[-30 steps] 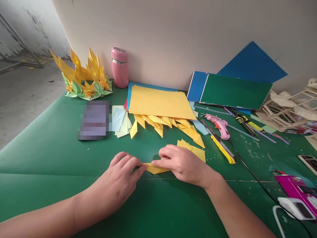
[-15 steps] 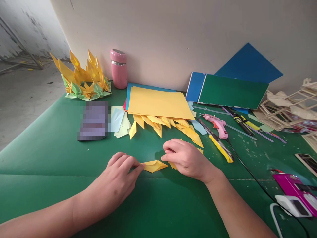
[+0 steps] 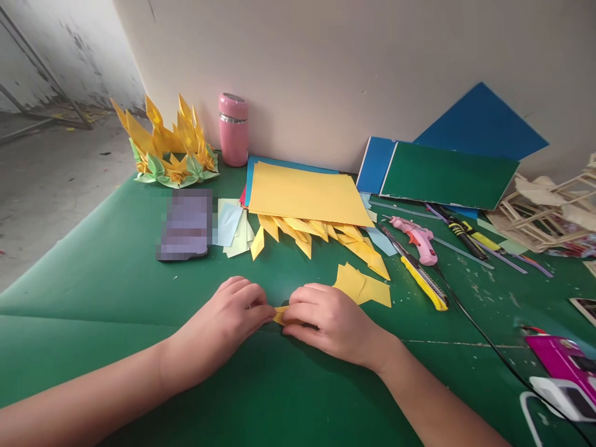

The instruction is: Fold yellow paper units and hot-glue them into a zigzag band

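Now your right hand [image 3: 328, 324] has rejoined your left hand [image 3: 230, 318], both pinching the folded yellow paper [image 3: 279, 314] against the counter [image 3: 116, 279].

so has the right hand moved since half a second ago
Yes. The right hand has slid left, off the loose yellow squares, and now meets the left hand over the folded yellow piece.

No legible text or labels anywhere.
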Demonstrator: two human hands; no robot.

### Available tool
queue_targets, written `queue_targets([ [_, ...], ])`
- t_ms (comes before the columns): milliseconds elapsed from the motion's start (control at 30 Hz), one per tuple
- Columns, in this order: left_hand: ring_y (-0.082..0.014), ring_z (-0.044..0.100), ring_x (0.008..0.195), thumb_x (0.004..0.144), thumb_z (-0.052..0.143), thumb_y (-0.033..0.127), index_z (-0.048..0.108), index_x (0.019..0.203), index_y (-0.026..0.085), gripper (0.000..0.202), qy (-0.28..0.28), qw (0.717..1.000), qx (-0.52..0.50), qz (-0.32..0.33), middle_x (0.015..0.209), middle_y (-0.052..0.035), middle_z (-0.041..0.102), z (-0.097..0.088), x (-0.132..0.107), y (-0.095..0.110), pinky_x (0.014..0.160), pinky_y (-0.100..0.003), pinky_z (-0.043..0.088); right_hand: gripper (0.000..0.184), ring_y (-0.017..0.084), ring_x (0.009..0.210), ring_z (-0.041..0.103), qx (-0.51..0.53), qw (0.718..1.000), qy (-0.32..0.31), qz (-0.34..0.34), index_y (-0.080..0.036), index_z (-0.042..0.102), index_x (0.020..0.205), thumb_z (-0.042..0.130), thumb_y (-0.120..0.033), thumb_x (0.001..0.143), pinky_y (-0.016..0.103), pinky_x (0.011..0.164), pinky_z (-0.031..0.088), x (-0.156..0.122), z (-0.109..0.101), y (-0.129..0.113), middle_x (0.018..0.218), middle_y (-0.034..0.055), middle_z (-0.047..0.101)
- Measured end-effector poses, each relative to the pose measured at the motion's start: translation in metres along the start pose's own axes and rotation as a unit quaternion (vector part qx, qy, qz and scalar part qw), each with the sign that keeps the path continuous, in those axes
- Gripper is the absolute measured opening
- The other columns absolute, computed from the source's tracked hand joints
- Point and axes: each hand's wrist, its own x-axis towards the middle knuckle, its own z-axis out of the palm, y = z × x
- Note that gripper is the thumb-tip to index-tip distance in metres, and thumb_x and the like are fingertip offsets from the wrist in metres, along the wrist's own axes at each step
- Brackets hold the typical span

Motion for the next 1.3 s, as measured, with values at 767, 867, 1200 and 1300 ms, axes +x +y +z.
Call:
queue_targets([
  [767,-0.0151,0.047,0.065,0.099,0.031,0.022,0.063,0.08,0.016,0.038,0.002,0.998,0.053,0.025,0.073,-0.0025,0.055,0.004,0.003,0.002,0.064,-0.029,0.038,0.005,0.015,0.071,0.059,0.076,0.994,0.006,0.08,-0.018,0.062,0.087,0.063,-0.014,0.083,0.025,0.066,0.048,0.0,-0.005,-0.001,0.078,0.0017,0.066],
  [867,-0.0148,0.047,0.065,0.1,0.031,0.022,0.063,0.08,0.016,0.038,0.003,0.998,0.051,0.023,0.073,-0.0022,0.056,0.004,0.003,0.003,0.065,-0.029,0.038,0.007,0.016,0.076,0.062,0.082,0.993,0.014,0.079,-0.019,0.062,0.086,0.061,-0.012,0.084,0.027,0.07,0.049,-0.001,-0.007,-0.001,0.081,0.0023,0.069],
  [1200,-0.0154,0.049,0.07,0.1,0.03,0.024,0.065,0.086,0.017,0.038,-0.021,0.999,0.027,0.015,0.079,-0.0037,0.059,0.001,0.0,0.001,0.069,-0.03,0.04,0.013,0.014,0.074,0.062,0.132,0.966,0.023,0.221,-0.021,0.064,0.079,0.056,-0.012,0.084,0.025,0.064,0.05,-0.008,-0.034,0.018,0.081,0.0008,0.066],
  [1300,-0.0154,0.05,0.071,0.1,0.029,0.022,0.065,0.088,0.018,0.038,-0.03,0.999,0.02,0.005,0.08,-0.0036,0.059,0.001,0.0,0.001,0.069,-0.03,0.04,0.008,0.013,0.068,0.061,0.129,0.961,-0.006,0.243,-0.021,0.064,0.077,0.06,-0.017,0.083,0.023,0.059,0.05,-0.008,-0.029,0.02,0.078,-0.0001,0.065],
])
